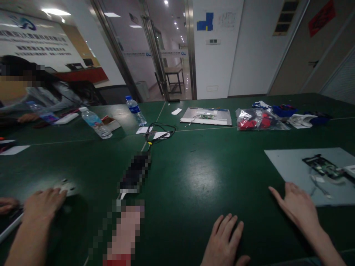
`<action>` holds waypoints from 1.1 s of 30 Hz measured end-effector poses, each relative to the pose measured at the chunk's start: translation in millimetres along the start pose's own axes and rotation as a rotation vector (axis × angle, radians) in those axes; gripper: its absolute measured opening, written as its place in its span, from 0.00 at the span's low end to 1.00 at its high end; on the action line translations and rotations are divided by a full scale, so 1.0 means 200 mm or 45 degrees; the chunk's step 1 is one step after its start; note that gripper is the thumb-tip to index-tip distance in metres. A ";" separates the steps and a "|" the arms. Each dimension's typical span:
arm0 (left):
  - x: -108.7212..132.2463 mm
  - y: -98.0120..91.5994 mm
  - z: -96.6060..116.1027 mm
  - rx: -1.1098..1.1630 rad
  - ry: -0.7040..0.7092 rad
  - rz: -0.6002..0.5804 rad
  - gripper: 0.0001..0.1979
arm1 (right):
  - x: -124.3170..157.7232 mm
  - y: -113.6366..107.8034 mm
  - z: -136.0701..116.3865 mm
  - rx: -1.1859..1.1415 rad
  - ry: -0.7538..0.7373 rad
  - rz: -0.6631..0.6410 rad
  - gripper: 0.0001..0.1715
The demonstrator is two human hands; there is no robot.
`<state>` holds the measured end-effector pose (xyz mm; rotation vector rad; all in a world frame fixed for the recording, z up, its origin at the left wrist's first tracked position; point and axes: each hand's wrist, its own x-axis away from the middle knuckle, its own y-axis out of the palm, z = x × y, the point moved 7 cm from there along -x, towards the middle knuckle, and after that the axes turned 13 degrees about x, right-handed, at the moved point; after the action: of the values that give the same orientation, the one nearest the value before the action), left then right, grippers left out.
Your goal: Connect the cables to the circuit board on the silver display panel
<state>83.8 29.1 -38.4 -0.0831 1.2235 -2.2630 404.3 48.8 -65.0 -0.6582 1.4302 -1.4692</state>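
My left hand [224, 242] lies palm down on the green table [194, 207] near its front edge. Its fingers are stretched forward, with nothing visible in them. Farther right, my right hand [301, 207] rests at the left edge of a pale grey flat panel [288, 162], thumb spread to the left and fingers slightly bent. It grips nothing that I can see. On that panel lie a green circuit board [324, 167] and some thin cables [320, 186]. What is under the right fingers is hidden.
At left, another person's hand [44, 203] touches a small pale object [68, 187]. A blurred-out phone-like device [135, 171] lies left of centre. Behind stand water bottles [95, 123], a cable coil [166, 129], a display panel [206, 116] and a plastic bag [259, 120].
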 end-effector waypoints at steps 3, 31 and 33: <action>0.01 -0.06 0.03 -0.009 0.011 0.162 0.32 | 0.25 -0.18 -0.42 -0.155 -0.231 0.071 0.46; 0.32 -0.44 -0.37 -0.461 -0.575 0.436 0.32 | 0.49 -0.28 -0.66 -0.563 -0.728 0.008 0.47; 0.32 -0.44 -0.38 -0.454 -0.581 0.447 0.31 | 0.48 -0.29 -0.67 -0.562 -0.726 -0.012 0.47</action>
<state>-33.5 91.3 -26.1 -0.4551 1.2554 -1.5949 233.7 15.3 -55.5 -1.2436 1.2884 -0.8600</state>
